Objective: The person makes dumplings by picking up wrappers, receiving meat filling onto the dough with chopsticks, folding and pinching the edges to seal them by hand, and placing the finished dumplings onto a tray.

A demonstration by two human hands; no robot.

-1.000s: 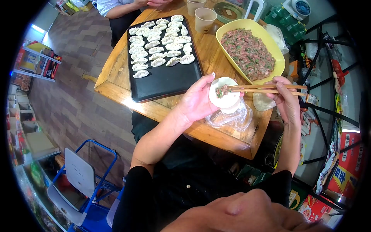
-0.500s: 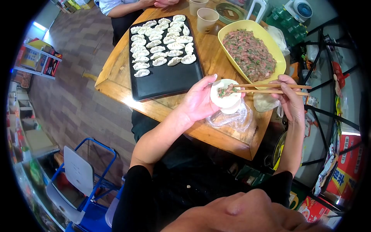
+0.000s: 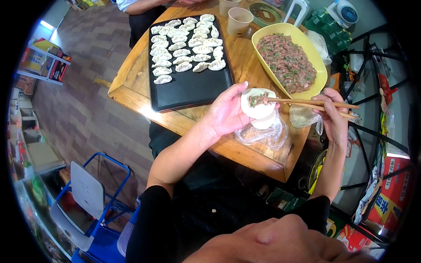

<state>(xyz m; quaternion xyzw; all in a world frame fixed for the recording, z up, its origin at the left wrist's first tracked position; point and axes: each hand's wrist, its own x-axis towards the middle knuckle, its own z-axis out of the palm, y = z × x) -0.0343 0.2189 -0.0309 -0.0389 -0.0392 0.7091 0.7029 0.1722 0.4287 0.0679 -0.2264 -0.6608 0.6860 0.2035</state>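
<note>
A round white dough wrapper [image 3: 258, 109] lies on the fingers of my left hand [image 3: 227, 111], with a small heap of meat filling [image 3: 258, 100] on it. My right hand [image 3: 334, 115] holds wooden chopsticks [image 3: 307, 103], whose tips touch the filling. Just beyond is a yellow bowl [image 3: 322, 81] of minced meat with green bits. Several folded dumplings [image 3: 182, 53] rest in rows on a black tray [image 3: 193, 90] to the left. Under the wrapper, more white rounds [image 3: 265, 122] show beside clear plastic wrap [image 3: 272, 136]. White dough [image 3: 301, 116] in plastic sits below the bowl.
Two paper cups [image 3: 239, 22] and a round green tin [image 3: 265, 14] stand at the wooden table's [image 3: 131, 83] far side. Another person's arm [image 3: 142, 6] is at the top. A blue folding chair [image 3: 87, 188] stands lower left, and black shelving [image 3: 372, 131] is at right.
The chopsticks have shifted from nearly parallel to crossing near my right hand, their tips still at the filling. The whole view has shifted slightly.
</note>
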